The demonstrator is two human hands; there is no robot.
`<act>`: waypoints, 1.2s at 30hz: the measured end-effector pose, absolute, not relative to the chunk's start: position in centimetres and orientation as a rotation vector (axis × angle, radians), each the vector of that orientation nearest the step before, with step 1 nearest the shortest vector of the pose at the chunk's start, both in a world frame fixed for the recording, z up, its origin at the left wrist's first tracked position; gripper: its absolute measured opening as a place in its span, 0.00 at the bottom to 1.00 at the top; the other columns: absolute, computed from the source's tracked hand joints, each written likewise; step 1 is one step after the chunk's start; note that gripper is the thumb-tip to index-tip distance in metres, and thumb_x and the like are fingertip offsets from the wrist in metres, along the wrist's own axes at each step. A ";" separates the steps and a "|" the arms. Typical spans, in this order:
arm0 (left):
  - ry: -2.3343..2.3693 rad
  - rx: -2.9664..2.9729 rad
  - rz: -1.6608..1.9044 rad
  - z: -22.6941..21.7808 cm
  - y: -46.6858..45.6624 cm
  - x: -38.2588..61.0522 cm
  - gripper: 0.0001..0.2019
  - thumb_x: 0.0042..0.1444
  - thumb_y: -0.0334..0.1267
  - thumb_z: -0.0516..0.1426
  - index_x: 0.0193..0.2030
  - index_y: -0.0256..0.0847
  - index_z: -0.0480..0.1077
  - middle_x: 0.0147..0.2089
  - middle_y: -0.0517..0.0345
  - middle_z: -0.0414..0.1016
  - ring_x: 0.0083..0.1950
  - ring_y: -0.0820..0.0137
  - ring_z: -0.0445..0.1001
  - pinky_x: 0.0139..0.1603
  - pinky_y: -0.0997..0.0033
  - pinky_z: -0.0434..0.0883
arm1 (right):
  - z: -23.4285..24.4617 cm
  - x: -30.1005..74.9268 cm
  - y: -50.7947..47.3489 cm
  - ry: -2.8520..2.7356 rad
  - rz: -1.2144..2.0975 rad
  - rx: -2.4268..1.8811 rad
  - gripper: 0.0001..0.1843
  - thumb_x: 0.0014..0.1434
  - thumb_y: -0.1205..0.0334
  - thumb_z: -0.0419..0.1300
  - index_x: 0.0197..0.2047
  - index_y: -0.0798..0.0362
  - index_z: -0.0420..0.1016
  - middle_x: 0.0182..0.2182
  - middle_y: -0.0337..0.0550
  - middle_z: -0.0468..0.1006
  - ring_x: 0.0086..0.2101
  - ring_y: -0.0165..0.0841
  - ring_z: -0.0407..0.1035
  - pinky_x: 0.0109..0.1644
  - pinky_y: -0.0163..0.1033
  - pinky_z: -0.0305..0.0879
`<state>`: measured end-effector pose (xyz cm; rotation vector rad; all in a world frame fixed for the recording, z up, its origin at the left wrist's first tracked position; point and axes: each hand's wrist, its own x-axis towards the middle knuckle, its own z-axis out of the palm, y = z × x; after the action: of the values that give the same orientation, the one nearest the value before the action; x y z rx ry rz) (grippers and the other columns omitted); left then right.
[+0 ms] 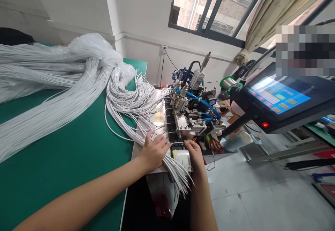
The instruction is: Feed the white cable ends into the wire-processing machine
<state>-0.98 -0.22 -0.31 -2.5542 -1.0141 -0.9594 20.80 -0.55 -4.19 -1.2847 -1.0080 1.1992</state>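
Beside the wire machine: both hands on white leads

Left of the small metal benchtop machine with blue hoses (191,116), a big heap of thin white insulated wires (52,109) sprawls over the green table mat (65,161). Just in front of the machine, the left hand (154,150) curls closed over a fanned bundle of red-tipped white wires (174,170). Next to it, the right hand (195,154) pinches a single white wire (176,143) at the machine's front edge. Red-handled scissors (216,145) lie right of the machine, and a black-framed touchscreen (278,96) stands farther right.

The wire bundle (78,95) is lying on the table (65,161) at the left, the machine (191,114) is sitting just right of it, and the touchscreen (277,96) is standing farther right.
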 end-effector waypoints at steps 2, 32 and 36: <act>-1.028 -2.560 -0.963 -0.4 -0.2 -1.0 0.18 0.45 0.27 0.54 0.44 0.41 0.73 0.42 0.52 0.78 0.48 0.59 0.71 0.59 0.45 0.51 | -4.3 21.2 -0.9 -1.037 1.144 -1.319 0.21 0.50 0.44 0.64 0.24 0.53 0.67 0.20 0.34 0.63 0.22 0.27 0.54 0.26 0.33 0.52; -0.550 -2.580 -1.036 0.5 0.2 -1.6 0.15 0.65 0.32 0.52 0.55 0.48 0.69 0.50 0.59 0.77 0.47 0.71 0.73 0.60 0.58 0.55 | 2.3 20.1 -6.9 -1.726 0.891 -1.394 0.09 0.61 0.57 0.59 0.35 0.52 0.77 0.24 0.39 0.74 0.24 0.31 0.64 0.28 0.34 0.57; -0.586 -2.543 -1.097 0.4 0.1 -1.4 0.07 0.64 0.34 0.54 0.45 0.46 0.72 0.43 0.62 0.79 0.48 0.71 0.72 0.63 0.53 0.50 | 2.7 19.2 -6.5 -1.814 0.895 -1.364 0.10 0.61 0.57 0.59 0.37 0.51 0.80 0.27 0.40 0.76 0.25 0.31 0.63 0.30 0.34 0.56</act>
<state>-1.41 0.09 0.39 -2.5426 -0.5862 -1.0973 19.23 -6.47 2.65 -1.3641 -1.8135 0.8948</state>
